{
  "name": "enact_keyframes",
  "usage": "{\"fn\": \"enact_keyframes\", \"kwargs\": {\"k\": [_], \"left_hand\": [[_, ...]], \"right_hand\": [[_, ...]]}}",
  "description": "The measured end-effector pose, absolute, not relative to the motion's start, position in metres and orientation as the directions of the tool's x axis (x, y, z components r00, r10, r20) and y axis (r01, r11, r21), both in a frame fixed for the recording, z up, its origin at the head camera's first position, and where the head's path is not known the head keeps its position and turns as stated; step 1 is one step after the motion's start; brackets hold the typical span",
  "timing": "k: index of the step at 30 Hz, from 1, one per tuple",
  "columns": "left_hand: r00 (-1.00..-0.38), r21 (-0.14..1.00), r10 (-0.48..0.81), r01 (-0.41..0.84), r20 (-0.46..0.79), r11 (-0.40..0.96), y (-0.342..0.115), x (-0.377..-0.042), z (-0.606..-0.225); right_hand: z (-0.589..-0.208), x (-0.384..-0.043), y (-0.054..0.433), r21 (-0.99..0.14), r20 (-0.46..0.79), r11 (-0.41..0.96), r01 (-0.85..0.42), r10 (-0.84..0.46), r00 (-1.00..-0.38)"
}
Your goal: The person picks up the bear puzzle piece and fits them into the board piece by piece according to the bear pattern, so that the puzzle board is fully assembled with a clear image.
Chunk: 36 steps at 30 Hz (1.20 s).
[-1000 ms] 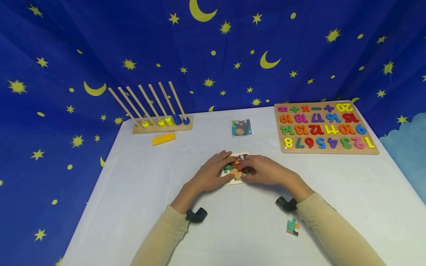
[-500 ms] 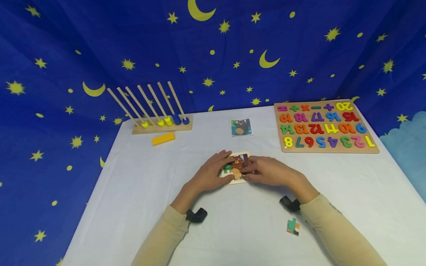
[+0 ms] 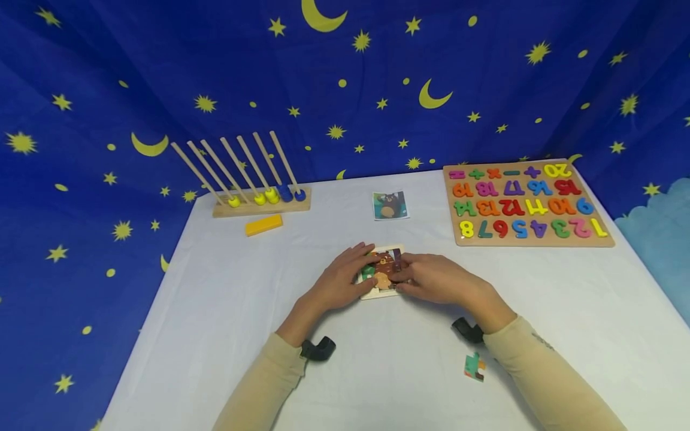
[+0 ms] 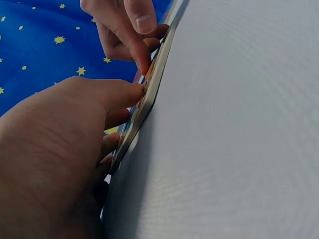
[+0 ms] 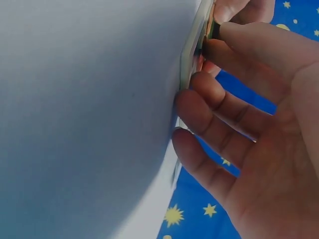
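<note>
A jigsaw puzzle of a brown bear (image 3: 384, 268) lies in a pale tray (image 3: 372, 296) on the white table. My left hand (image 3: 338, 278) rests across its left side with fingers extended. The left thumb (image 4: 124, 93) presses near the tray's edge. At the opposite side is my right hand (image 3: 433, 277), its index finger (image 5: 239, 64) touching the pieces and its thumb held apart. The other right fingers (image 5: 214, 122) bend loosely along the tray's edge. Those fingers hide part of the puzzle's right side. A loose green puzzle piece (image 3: 474, 366) lies beside my right sleeve.
Beyond the puzzle lies a bear picture card (image 3: 390, 205). A wooden number board (image 3: 530, 206) stands back right. At back left are a peg abacus (image 3: 261, 206) with yellow and blue beads and a yellow block (image 3: 263, 225). A blue starry cloth (image 3: 345, 120) hangs behind.
My right fingers have drawn back slightly toward the puzzle's right edge, uncovering a dark purple part at its upper right. The left hand has stayed in place.
</note>
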State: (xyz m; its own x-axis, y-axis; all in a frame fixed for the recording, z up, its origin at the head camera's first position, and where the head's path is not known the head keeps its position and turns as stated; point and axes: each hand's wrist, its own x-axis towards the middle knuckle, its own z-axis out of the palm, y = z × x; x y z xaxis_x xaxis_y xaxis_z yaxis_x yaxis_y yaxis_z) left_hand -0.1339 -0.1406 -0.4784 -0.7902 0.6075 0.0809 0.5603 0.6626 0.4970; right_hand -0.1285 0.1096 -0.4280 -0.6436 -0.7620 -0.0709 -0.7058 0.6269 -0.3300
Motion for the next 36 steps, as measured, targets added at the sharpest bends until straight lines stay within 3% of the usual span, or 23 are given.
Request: {"fn": "enact_keyframes", "kwargs": {"k": [10,21,28,36], "left_hand": [[-0.803,0.480,0.592,0.544,0.062,0.688,-0.140,-0.132,-0.476],[-0.798,0.519,0.599,0.539,0.065,0.663,-0.142,-0.133,-0.476],[-0.783,0.537,0.620,0.502,-0.053,0.679,-0.146,-0.133,-0.470],[-0.748,0.431,0.659,0.570,-0.080,0.700,-0.151,-0.136,-0.471]], "right_hand": [[-0.430,-0.123,0.107,-0.291,-0.065,0.636,-0.715,-0.758,-0.649],[-0.431,-0.130,0.119,-0.482,-0.117,0.646,-0.592,-0.717,-0.688],[-0.432,-0.124,0.147,-0.576,-0.124,0.646,-0.501,-0.675,-0.727],[-0.434,-0.106,0.184,-0.632,-0.132,0.636,-0.443,-0.652,-0.747]]}}
